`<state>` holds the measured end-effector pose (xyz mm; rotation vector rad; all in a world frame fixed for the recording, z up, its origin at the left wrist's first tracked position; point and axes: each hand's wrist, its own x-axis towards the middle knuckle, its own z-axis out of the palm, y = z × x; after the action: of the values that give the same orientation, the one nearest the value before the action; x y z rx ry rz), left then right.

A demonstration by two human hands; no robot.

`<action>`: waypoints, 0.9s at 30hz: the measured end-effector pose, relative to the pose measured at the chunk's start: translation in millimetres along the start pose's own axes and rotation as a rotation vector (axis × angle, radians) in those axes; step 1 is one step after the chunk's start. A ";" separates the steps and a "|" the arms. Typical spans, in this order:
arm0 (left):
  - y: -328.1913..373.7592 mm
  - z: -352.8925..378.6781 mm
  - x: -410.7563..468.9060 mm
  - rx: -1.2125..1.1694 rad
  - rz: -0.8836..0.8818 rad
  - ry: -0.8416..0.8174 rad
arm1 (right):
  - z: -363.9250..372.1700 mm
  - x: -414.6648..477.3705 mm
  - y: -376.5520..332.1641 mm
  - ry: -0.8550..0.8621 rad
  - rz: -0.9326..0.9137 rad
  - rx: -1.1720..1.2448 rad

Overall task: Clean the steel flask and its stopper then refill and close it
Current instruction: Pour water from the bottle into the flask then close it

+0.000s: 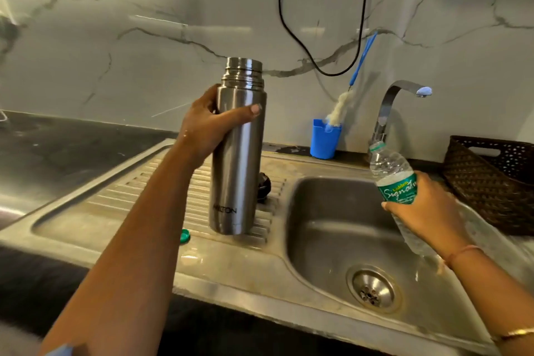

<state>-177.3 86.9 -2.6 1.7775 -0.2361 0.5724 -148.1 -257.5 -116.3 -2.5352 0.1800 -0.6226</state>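
Left arm (138,240) outstretched, left hand (205,130) gripping upright flask (239,167); right hand (424,211) holds tilted bottle (393,173).

The only view comes from a wide-angle camera worn on the person's head, close before a steel sink (318,211) and facing forward and down across it toward the marble wall (144,37) that fills the upper half of the frame. It is near enough that both forearms rise from the bottom corners, the left hand (206,128) gripping a flask (239,167) just left of centre and the right hand (424,211) gripping a bottle (390,167) at the right. The frame also takes in the dark tabletop (57,136) at left, the tap (387,104) at upper right and a basket (491,182) at the right edge.
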 end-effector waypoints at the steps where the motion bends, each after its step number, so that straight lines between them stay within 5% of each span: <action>1: -2.1 -9.0 1.4 0.014 0.001 -0.010 | 1.3 -0.4 -0.3 -0.007 -0.003 0.001; 13: -65.5 -63.7 24.3 0.247 -0.051 0.281 | 17.0 -8.0 -9.6 -0.040 -0.026 -0.081; 18: -94.7 -67.8 35.1 0.143 -0.162 0.403 | 23.9 -7.3 -12.6 -0.047 -0.037 -0.149; 27: -104.5 -72.5 40.8 0.087 -0.186 0.328 | 34.9 -5.3 -24.2 -0.104 -0.039 -0.119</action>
<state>-114.4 191.1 -57.7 1.7355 0.1811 0.7364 -136.5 -219.6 -132.4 -2.6844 0.1338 -0.5065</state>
